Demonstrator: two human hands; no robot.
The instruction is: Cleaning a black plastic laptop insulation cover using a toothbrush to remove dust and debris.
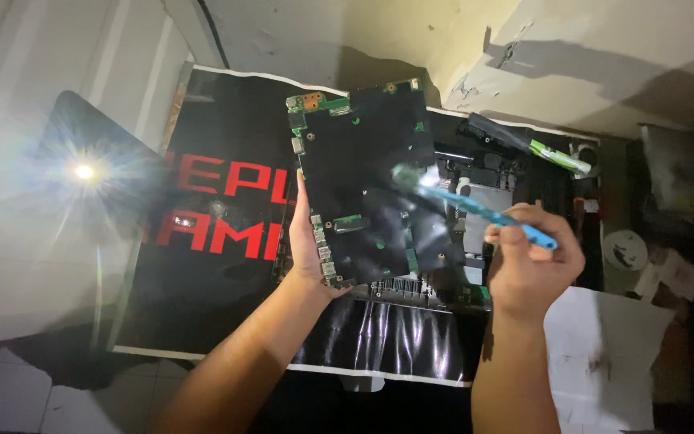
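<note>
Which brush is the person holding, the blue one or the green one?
The blue toothbrush. The right hand grips it against the circuit board, which the left hand holds up. The green-handled brush lies untouched further back.

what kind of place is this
Likely an improvised electronics repair spot on a tiled floor: the left hand holds a bare circuit board, the right hand works a blue brush over a black mat.
</note>
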